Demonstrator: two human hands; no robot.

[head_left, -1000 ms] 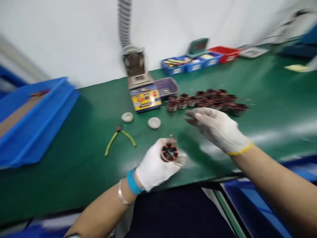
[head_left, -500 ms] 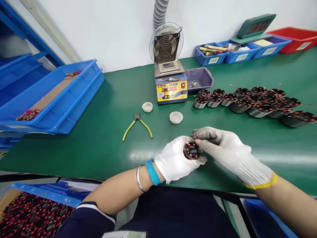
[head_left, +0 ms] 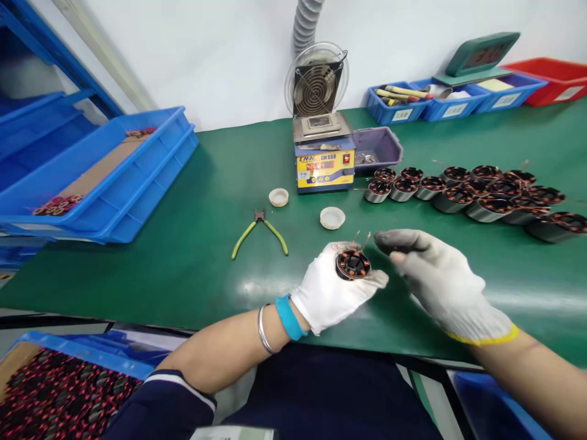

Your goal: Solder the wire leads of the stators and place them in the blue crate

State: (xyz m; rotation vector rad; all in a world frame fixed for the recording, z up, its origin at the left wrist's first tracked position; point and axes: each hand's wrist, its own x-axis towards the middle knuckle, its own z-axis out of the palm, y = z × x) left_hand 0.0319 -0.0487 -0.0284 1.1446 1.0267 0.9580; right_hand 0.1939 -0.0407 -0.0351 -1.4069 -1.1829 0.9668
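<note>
My gloved left hand (head_left: pixel 332 287) is closed around a motor stator (head_left: pixel 353 264), a metal ring with copper windings inside. The stator's open end faces up, and thin wire ends (head_left: pixel 365 240) stick up from its far rim. Just to the right, my gloved right hand (head_left: pixel 433 278) is off the stator, thumb and fingers apart and nothing visible between them. Wire cutters (head_left: pixel 260 231) with green handles lie spread on the green table (head_left: pixel 206 275). Two small white dishes, a left one (head_left: pixel 278 197) and a right one (head_left: pixel 332 218), sit beyond my left hand.
A solder pot (head_left: pixel 325 160) with a lit display stands at the back, beside a purple tray (head_left: pixel 378 146). Several finished-looking stators (head_left: pixel 452 198) stand in rows at right. Blue bins (head_left: pixel 114 201) are stacked at left; a crate of windings (head_left: pixel 59 397) is below.
My right hand has let go of the wire ends and drawn back to the right. The wires now stand free; my left hand still holds the stator, turned slightly.
</note>
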